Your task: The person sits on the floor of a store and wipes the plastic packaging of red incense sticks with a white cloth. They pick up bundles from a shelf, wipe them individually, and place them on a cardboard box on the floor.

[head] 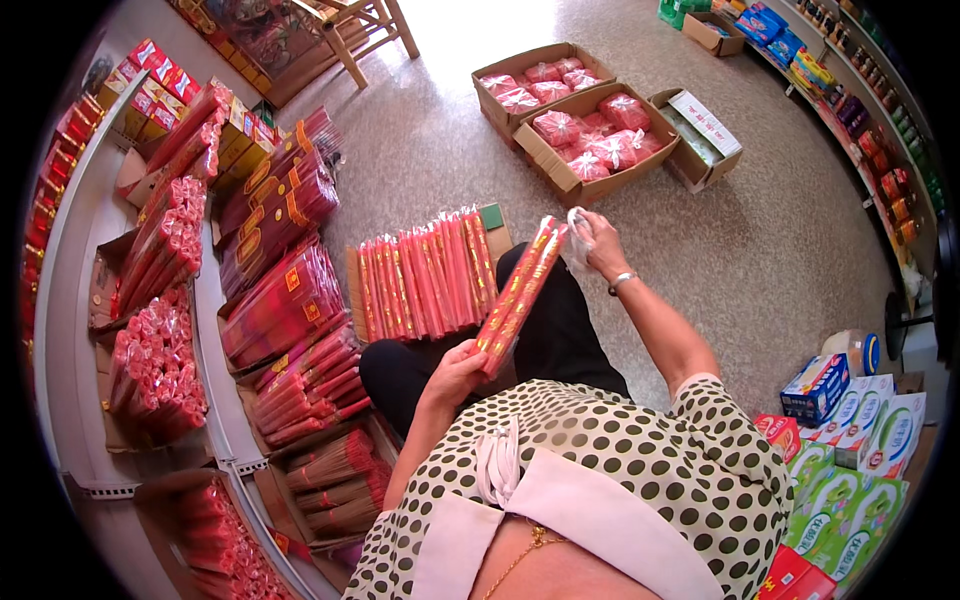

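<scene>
My left hand [459,369] grips the lower end of a plastic-wrapped bundle of red candles [521,300] with gold decoration, tilted up to the right. At the bundle's upper end, my right hand [600,241] holds gathered clear plastic [580,232], its fingers bent around it. Whether this plastic is part of the wrapping of the bundle, I cannot tell. In front of my knees, a cardboard box [353,289] holds a row of similar wrapped red candles [424,277], some gold-patterned. The box's near side is hidden behind my legs.
Cardboard boxes [555,169] of red packages in tied clear bags stand on the floor ahead, beside a smaller carton [701,142]. Shelves with red bundles [161,360] and incense sticks [337,480] line the left. Tissue packs [847,517] lie at the lower right; stocked shelves [862,150] curve along the right.
</scene>
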A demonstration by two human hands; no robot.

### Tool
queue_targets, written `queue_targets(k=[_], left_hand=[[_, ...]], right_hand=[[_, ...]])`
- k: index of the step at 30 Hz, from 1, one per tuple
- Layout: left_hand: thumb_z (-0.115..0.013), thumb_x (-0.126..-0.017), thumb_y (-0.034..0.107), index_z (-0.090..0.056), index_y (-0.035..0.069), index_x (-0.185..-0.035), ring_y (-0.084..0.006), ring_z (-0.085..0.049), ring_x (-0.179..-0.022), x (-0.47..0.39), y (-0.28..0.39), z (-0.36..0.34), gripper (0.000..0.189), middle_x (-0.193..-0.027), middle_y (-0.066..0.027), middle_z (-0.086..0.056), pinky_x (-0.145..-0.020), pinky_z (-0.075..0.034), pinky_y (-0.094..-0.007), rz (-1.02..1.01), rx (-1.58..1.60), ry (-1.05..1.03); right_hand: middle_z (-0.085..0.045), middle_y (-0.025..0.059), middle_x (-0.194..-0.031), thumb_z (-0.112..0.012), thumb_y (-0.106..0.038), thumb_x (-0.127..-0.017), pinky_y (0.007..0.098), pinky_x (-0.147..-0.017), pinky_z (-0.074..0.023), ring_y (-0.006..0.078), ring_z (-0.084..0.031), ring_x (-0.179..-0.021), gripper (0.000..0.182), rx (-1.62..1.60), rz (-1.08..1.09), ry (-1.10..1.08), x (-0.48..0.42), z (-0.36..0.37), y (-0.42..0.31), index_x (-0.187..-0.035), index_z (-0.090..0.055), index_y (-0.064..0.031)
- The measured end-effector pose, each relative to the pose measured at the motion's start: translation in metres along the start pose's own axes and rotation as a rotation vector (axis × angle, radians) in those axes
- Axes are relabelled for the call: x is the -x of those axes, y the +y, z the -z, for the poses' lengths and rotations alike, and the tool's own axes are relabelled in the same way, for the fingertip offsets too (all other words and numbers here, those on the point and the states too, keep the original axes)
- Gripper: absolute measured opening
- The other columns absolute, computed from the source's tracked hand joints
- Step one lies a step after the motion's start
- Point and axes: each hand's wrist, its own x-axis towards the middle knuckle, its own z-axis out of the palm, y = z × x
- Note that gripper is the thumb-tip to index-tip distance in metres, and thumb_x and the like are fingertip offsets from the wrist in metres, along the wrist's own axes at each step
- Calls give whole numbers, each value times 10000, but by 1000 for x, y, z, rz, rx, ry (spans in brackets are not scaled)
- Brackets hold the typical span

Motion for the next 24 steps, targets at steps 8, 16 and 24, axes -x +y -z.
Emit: queue_targets(k=[8, 16, 24], left_hand=[[-545, -893, 164, -541, 69, -988, -172, -597, -687, -11, 18, 91, 135, -842, -60, -617, -596, -477, -309, -114, -11, 364], [-546, -878, 146, -509, 31, -1057, -195, -600, -727, -70, 1, 159, 216, -873, -98, -599, -568, -536, -367, 68, 25, 789], [-562, -798, 43, -455, -12, -1224, -226, -480, -1003, 35, 102, 156, 443, -1020, -122, -491, -827, -478, -315, -749, -1107, 1005]], right_hand=[[-628, 179, -1000, -580, -212, -826, 337, -816, -459, 277, -608, -938, 322, -264, -268, -23, 56, 19, 23, -1073, -596, -5], [-633, 132, -1058, -585, -196, -840, 308, -821, -462, 218, -609, -953, 328, -400, -255, -41, 60, 32, -34, -1103, -586, 0], [-609, 163, -1077, -578, -147, -832, 320, -864, -451, 250, -589, -1002, 331, -409, -54, -164, 61, 18, -101, -1127, -571, 3]])
